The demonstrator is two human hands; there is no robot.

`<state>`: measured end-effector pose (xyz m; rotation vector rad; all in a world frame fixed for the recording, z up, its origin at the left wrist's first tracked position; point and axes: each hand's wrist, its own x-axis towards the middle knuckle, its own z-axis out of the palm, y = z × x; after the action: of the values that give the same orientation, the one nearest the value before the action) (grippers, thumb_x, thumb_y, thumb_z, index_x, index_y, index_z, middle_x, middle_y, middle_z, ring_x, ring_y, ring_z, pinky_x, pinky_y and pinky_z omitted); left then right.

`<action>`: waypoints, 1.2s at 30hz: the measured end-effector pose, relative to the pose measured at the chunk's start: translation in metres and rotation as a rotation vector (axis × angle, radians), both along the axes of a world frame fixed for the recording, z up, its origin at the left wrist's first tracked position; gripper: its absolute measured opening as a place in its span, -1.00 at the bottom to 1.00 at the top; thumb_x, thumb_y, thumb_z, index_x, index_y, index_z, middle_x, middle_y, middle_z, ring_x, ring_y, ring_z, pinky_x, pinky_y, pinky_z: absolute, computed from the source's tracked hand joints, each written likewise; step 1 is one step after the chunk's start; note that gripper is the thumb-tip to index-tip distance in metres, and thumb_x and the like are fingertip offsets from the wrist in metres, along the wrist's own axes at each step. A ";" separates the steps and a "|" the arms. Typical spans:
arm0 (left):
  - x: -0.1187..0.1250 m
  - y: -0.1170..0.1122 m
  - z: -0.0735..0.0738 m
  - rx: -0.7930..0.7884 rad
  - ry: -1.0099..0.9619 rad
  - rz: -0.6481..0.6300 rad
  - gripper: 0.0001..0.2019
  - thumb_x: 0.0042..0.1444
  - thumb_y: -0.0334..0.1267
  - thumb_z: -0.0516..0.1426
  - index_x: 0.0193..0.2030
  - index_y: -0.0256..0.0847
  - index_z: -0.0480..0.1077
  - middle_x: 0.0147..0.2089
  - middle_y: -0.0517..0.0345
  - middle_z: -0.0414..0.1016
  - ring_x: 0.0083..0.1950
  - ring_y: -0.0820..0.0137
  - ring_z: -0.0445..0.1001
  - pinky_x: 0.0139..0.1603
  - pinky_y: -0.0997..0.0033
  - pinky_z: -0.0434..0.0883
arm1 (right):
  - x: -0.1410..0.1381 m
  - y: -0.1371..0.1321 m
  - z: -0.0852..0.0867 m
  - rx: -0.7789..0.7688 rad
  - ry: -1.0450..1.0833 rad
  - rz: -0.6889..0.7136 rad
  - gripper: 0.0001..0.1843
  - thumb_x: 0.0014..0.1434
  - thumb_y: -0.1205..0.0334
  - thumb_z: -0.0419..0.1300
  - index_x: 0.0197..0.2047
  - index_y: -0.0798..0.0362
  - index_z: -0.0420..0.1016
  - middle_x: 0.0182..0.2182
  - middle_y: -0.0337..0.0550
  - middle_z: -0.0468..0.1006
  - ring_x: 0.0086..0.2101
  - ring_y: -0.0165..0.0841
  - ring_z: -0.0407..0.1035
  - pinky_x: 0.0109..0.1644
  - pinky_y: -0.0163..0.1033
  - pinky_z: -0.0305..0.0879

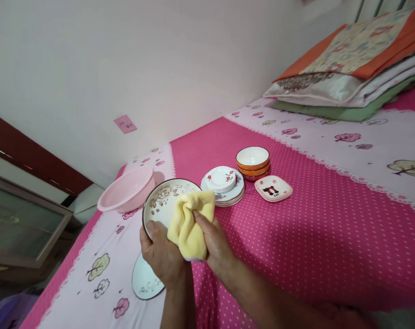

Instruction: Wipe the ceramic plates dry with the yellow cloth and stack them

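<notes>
My left hand (164, 253) grips a white plate (159, 208) by its near rim, thumb on top. The plate has a dark edge and brown flower prints, and it is held up tilted above the bed. In my right hand (212, 237) is a yellow cloth (190, 228), bunched and pressed against the right part of the plate, which it partly covers. Below my left hand, another plate (146, 278), pale with a dark rim, lies on the bedspread, partly hidden by my wrist.
Beyond my hands stand stacked small plates (221, 178), stacked orange bowls (252, 160) and square cat-print dishes (273, 188). A pink basin (127, 189) sits at the left near the wall. Folded bedding and a pillow (351, 55) are piled far right on the pink bedspread (313, 228).
</notes>
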<state>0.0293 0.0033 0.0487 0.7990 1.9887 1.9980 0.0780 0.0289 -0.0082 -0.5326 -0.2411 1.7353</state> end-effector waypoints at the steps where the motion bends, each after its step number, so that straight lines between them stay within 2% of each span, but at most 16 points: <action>1: 0.001 0.001 -0.002 0.018 0.002 0.008 -0.66 0.38 0.00 0.07 0.04 -0.12 0.55 -0.08 0.07 0.65 -0.21 0.33 0.58 -0.26 0.36 0.48 | -0.005 -0.003 -0.001 -0.013 0.019 0.011 -0.32 -0.11 -0.11 0.55 0.00 0.10 0.59 -0.18 -0.06 0.73 -0.20 -0.16 0.62 -0.12 -0.15 0.53; 4: -0.005 0.000 -0.006 0.009 0.014 -0.045 -0.71 0.37 -0.04 0.08 0.01 -0.13 0.51 -0.15 0.10 0.63 -0.26 0.34 0.55 -0.31 0.38 0.45 | -0.002 -0.002 -0.001 0.013 0.026 0.036 -0.30 -0.12 -0.08 0.56 0.03 0.10 0.58 -0.14 -0.04 0.73 -0.16 -0.15 0.62 -0.08 -0.14 0.54; 9: -0.044 -0.002 0.006 -0.012 0.140 -0.412 -0.70 0.23 0.03 0.22 -0.21 -0.19 0.49 -0.35 0.19 0.51 -0.37 0.40 0.41 -0.37 0.47 0.37 | 0.053 0.029 -0.003 0.233 -0.215 0.111 -0.44 -0.16 0.03 0.57 -0.08 0.04 0.61 -0.17 -0.13 0.72 -0.16 -0.17 0.60 -0.06 -0.15 0.51; 12: -0.068 0.002 0.018 -0.147 0.278 -0.682 -0.66 0.17 0.08 0.29 -0.29 -0.19 0.51 -0.44 0.24 0.42 -0.44 0.44 0.32 -0.41 0.51 0.31 | 0.090 0.042 -0.006 0.386 -0.440 0.201 -0.54 -0.07 0.03 0.54 -0.14 0.06 0.64 -0.21 -0.12 0.71 -0.20 -0.18 0.60 -0.05 -0.11 0.50; 15: -0.078 0.005 0.022 -0.368 0.404 -0.934 -0.62 0.21 0.12 0.25 -0.37 -0.16 0.44 -0.52 0.29 0.33 -0.54 0.45 0.28 -0.51 0.48 0.27 | 0.112 0.044 -0.009 0.507 -0.574 0.282 -0.54 -0.01 0.00 0.52 -0.10 0.06 0.64 -0.20 -0.10 0.71 -0.20 -0.16 0.59 -0.07 -0.09 0.48; 18: -0.075 0.001 0.013 -0.487 0.386 -1.023 -0.61 0.24 0.12 0.22 -0.41 -0.13 0.37 -0.53 0.32 0.30 -0.61 0.47 0.29 -0.56 0.46 0.25 | 0.120 0.043 -0.012 0.566 -0.663 0.351 -0.53 0.02 -0.03 0.50 -0.07 0.06 0.64 -0.18 -0.09 0.71 -0.20 -0.15 0.58 -0.10 -0.10 0.47; 21: -0.068 -0.009 -0.010 -0.464 0.241 -0.994 -0.60 0.20 0.16 0.24 -0.39 -0.13 0.38 -0.54 0.32 0.32 -0.63 0.47 0.27 -0.60 0.46 0.21 | 0.120 0.045 -0.015 0.583 -0.774 0.349 -0.53 0.07 -0.04 0.46 -0.03 0.06 0.64 -0.14 -0.07 0.72 -0.17 -0.12 0.58 -0.11 -0.09 0.47; 24: -0.065 -0.021 -0.044 -0.430 0.029 -0.905 -0.56 0.13 0.20 0.29 -0.41 -0.14 0.36 -0.60 0.33 0.32 -0.65 0.50 0.21 -0.61 0.48 0.14 | 0.119 0.049 -0.019 0.559 -0.932 0.313 -0.58 0.09 0.03 0.44 -0.01 0.02 0.65 -0.13 -0.04 0.73 -0.18 -0.07 0.60 -0.16 -0.07 0.48; 27: -0.068 -0.028 -0.078 -0.431 -0.151 -0.777 -0.54 0.12 0.22 0.27 -0.39 -0.16 0.36 -0.68 0.34 0.30 -0.66 0.51 0.16 -0.58 0.50 0.07 | 0.128 0.050 -0.016 0.492 -1.090 0.221 -0.60 0.06 0.11 0.45 -0.02 0.00 0.67 -0.15 -0.01 0.73 -0.24 -0.04 0.61 -0.21 -0.05 0.48; 29: -0.071 -0.027 -0.094 -0.405 -0.248 -0.696 -0.55 0.07 0.19 0.32 -0.38 -0.17 0.37 -0.70 0.33 0.31 -0.65 0.50 0.17 -0.56 0.50 0.06 | 0.142 0.050 -0.009 0.441 -1.156 0.135 -0.58 0.05 0.10 0.46 -0.01 0.01 0.67 -0.14 0.03 0.73 -0.23 0.00 0.61 -0.20 -0.01 0.49; 32: -0.076 -0.017 -0.102 -0.322 -0.436 -0.572 -0.61 -0.03 0.01 0.40 -0.39 -0.16 0.34 -0.65 0.30 0.40 -0.63 0.48 0.24 -0.54 0.48 0.15 | 0.165 0.049 0.005 0.380 -1.178 -0.051 -0.57 0.08 0.02 0.44 -0.02 0.02 0.64 -0.14 0.04 0.72 -0.17 0.02 0.61 -0.18 0.00 0.50; 36: -0.079 0.011 -0.096 -0.248 -0.559 -0.453 -0.74 0.12 -0.25 0.31 -0.39 -0.12 0.26 -0.60 0.29 0.45 -0.63 0.46 0.32 -0.51 0.48 0.25 | 0.182 0.050 0.011 0.321 -1.129 -0.256 -0.55 0.11 -0.10 0.40 -0.06 0.02 0.63 -0.16 0.02 0.71 -0.18 -0.01 0.61 -0.20 -0.03 0.50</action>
<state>-0.0493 0.0139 -0.0477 0.4994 1.5233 1.4697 0.2605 0.0786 0.0024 -1.1955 -1.1617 0.9570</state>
